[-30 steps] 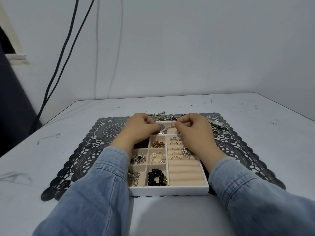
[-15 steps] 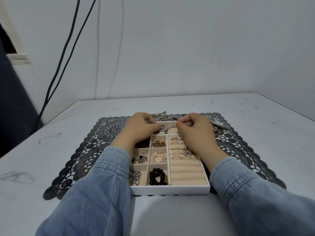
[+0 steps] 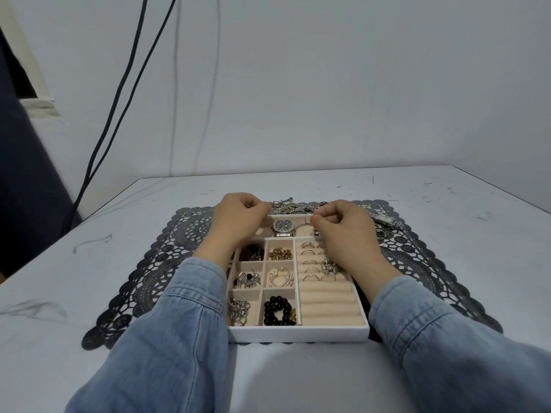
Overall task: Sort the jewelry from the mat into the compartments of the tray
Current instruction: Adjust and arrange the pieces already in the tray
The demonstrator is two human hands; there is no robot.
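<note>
Your left hand (image 3: pixel 238 222) is curled over the far-left corner of the tray (image 3: pixel 298 333), its fingers folded under so that you cannot tell whether its grip has hold of anything. Your right hand (image 3: pixel 343 234) hangs over the far-right part of the tray, thumb and forefinger pressed together in a tight grip on what looks like a thin silver hoop (image 3: pixel 307 222), which hangs just above the long far compartment. In that compartment a silver watch (image 3: pixel 283 227) with a dark dial lies between your two hands. The tray sits on a black lace mat (image 3: pixel 155 263) spread over the pale desk (image 3: pixel 89 234). On the left side of the tray, six small compartments run in two columns: dark beads (image 3: pixel 252 253) and gold pieces (image 3: pixel 280 254) in the far row, a silver and black brooch-like piece (image 3: pixel 247 278) and a pearl-and-wire piece (image 3: pixel 280 277) in the middle row, silver rings (image 3: pixel 238 308) and a black bead bracelet (image 3: pixel 278 310) in the near row. On the right side, thin rings (image 3: pixel 310 262) stand in the far ring rolls, with a silver flower ring (image 3: pixel 329 267) beside your right wrist. Unsorted chains (image 3: pixel 292 207) lie on the mat just beyond the tray, and a small silver watch (image 3: pixel 386 219) lies on the mat to the right of your right hand.
</note>
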